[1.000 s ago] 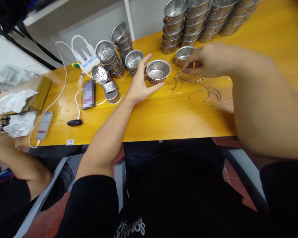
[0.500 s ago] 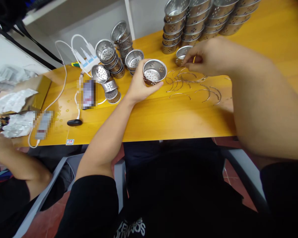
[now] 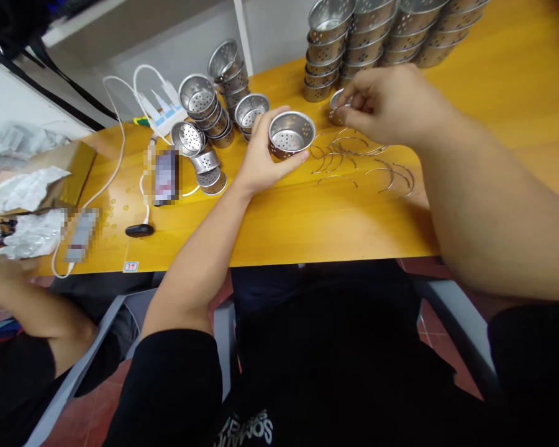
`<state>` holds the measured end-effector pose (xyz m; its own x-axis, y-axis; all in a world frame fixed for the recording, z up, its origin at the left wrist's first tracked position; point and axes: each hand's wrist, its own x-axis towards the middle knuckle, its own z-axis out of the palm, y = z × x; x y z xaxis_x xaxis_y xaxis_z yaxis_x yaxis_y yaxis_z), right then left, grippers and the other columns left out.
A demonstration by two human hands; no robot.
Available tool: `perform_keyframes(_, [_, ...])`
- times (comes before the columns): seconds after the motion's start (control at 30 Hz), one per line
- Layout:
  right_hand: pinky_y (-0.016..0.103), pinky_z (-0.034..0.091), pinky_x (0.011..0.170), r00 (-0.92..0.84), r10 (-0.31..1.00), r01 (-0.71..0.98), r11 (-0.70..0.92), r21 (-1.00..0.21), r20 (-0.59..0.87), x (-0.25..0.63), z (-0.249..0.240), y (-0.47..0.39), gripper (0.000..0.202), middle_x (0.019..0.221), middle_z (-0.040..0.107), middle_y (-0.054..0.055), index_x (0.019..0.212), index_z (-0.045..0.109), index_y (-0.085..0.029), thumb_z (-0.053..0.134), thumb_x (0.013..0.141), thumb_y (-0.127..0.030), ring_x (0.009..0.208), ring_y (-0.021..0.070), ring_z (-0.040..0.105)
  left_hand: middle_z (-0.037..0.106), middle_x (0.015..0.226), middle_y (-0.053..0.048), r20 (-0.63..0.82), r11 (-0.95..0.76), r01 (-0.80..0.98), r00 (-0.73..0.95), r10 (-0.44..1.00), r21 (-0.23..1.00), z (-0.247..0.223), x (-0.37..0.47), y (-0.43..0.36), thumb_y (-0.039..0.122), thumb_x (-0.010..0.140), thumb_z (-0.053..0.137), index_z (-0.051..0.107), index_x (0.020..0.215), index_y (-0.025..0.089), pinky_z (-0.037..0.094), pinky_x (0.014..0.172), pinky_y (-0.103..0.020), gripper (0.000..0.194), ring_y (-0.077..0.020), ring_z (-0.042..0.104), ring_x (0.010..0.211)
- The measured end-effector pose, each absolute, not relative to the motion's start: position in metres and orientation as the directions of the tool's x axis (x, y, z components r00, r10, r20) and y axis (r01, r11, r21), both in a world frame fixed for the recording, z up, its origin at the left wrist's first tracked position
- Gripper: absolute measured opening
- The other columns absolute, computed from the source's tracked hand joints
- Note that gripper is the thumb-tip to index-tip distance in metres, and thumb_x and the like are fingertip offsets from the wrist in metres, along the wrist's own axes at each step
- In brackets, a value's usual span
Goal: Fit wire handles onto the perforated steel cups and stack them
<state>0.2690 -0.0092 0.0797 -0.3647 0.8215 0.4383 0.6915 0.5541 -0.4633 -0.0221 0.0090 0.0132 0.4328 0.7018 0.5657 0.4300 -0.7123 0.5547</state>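
Head view: shirt print [image 3: 243, 429] too blurred; left hand [image 3: 261, 158] holds perforated cup [image 3: 290, 133]

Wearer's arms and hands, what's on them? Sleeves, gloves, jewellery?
Both hands, left and right, are bare: no gloves, rings or watch visible. Forearms are uncovered. A short black sleeve covers the left upper arm; black fabric shows at the right too.

A perforated cup [image 3: 291, 133] of bright, shiny sheet metal, smooth outside. Thin curved wire handles [image 3: 354, 158] of bare silvery metal lie on a counter [image 3: 307, 217] of glossy yellow-orange wood finish. Stacks of matching metal cups [image 3: 382, 37] gleam. A white cable [image 3: 116, 155] looks like smooth plastic; crumpled white wrapping [image 3: 25, 189] looks papery.
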Motion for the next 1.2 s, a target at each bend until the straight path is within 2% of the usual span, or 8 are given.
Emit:
perform_keyframes(0.13, [0.033, 0.040, 0.058, -0.343, 0.826, 0.567, 0.561, -0.603, 0.447, 0.261, 0.071, -0.007, 0.014, 0.075, 0.063, 0.002, 0.098, 0.068, -0.026, 0.078, 0.089, -0.028, 0.061, 0.0173, 0.051, 0.062, 0.136, -0.008, 0.591, -0.706, 0.431, 0.387, 0.708, 0.563, 0.020, -0.020, 0.003, 0.083, 0.073, 0.082, 0.054, 0.134, 0.030, 0.053, 0.123, -0.056, 0.085, -0.0310, 0.064, 0.133])
perform_keyframes(0.3, [0.031, 0.035, 0.056, -0.301, 0.814, 0.437, 0.581, -0.687, 0.497, 0.244, 0.067, -0.012, 0.025, 0.068, 0.057, 0.001, 0.094, 0.067, -0.025, 0.083, 0.087, -0.042, 0.058, 0.0160, 0.047, 0.063, 0.136, -0.008, 0.571, -0.690, 0.400, 0.388, 0.724, 0.603, 0.016, -0.019, 0.004, 0.077, 0.078, 0.082, 0.047, 0.141, 0.029, 0.056, 0.119, -0.054, 0.086, -0.0283, 0.068, 0.127])
perform_keyframes(0.5, [0.032, 0.031, 0.056, -0.251, 0.790, 0.343, 0.613, -0.712, 0.560, 0.231, 0.071, -0.020, 0.026, 0.066, 0.051, 0.000, 0.093, 0.067, -0.025, 0.083, 0.089, -0.045, 0.056, 0.0154, 0.043, 0.057, 0.150, -0.012, 0.557, -0.700, 0.396, 0.426, 0.713, 0.594, 0.009, -0.016, 0.008, 0.079, 0.081, 0.077, 0.035, 0.153, 0.030, 0.051, 0.125, -0.053, 0.097, -0.0314, 0.062, 0.141])
perform_keyframes(0.63, [0.032, 0.031, 0.057, -0.239, 0.786, 0.318, 0.618, -0.719, 0.570, 0.228, 0.073, -0.023, 0.022, 0.066, 0.049, -0.001, 0.093, 0.069, -0.025, 0.083, 0.089, -0.041, 0.056, 0.0146, 0.040, 0.053, 0.155, -0.013, 0.559, -0.708, 0.366, 0.438, 0.704, 0.604, 0.004, -0.013, 0.011, 0.082, 0.089, 0.065, 0.027, 0.159, 0.032, 0.049, 0.127, -0.050, 0.094, -0.0300, 0.059, 0.147])
perform_keyframes(0.77, [0.031, 0.032, 0.057, -0.241, 0.773, 0.291, 0.634, -0.716, 0.587, 0.226, 0.074, -0.025, 0.015, 0.067, 0.050, -0.001, 0.094, 0.071, -0.024, 0.082, 0.088, -0.034, 0.055, 0.0134, 0.039, 0.057, 0.150, -0.013, 0.524, -0.688, 0.355, 0.458, 0.718, 0.632, 0.007, -0.013, 0.006, 0.083, 0.085, 0.070, 0.033, 0.156, 0.029, 0.051, 0.125, -0.049, 0.097, -0.0291, 0.064, 0.139])
perform_keyframes(0.97, [0.032, 0.034, 0.057, -0.254, 0.794, 0.322, 0.607, -0.726, 0.552, 0.225, 0.075, -0.028, 0.021, 0.068, 0.051, 0.000, 0.095, 0.071, -0.025, 0.084, 0.089, -0.041, 0.055, 0.0140, 0.037, 0.064, 0.135, -0.009, 0.527, -0.670, 0.391, 0.419, 0.740, 0.631, 0.016, -0.015, -0.001, 0.085, 0.073, 0.080, 0.050, 0.139, 0.027, 0.052, 0.122, -0.053, 0.093, -0.0288, 0.066, 0.129])
perform_keyframes(1.07, [0.033, 0.035, 0.057, -0.248, 0.804, 0.338, 0.595, -0.729, 0.540, 0.224, 0.075, -0.027, 0.027, 0.068, 0.051, 0.000, 0.095, 0.070, -0.026, 0.084, 0.088, -0.048, 0.057, 0.0153, 0.039, 0.065, 0.133, -0.010, 0.505, -0.669, 0.386, 0.447, 0.738, 0.635, 0.014, -0.015, 0.000, 0.084, 0.074, 0.080, 0.048, 0.143, 0.026, 0.053, 0.120, -0.053, 0.096, -0.0281, 0.068, 0.125])
perform_keyframes(1.2, [0.032, 0.034, 0.057, -0.240, 0.797, 0.336, 0.604, -0.722, 0.555, 0.223, 0.074, -0.027, 0.030, 0.067, 0.051, 0.000, 0.094, 0.070, -0.025, 0.083, 0.088, -0.051, 0.056, 0.0152, 0.039, 0.060, 0.147, -0.012, 0.519, -0.698, 0.378, 0.476, 0.710, 0.608, 0.008, -0.014, 0.006, 0.085, 0.083, 0.071, 0.035, 0.156, 0.029, 0.051, 0.124, -0.052, 0.099, -0.0295, 0.065, 0.137])
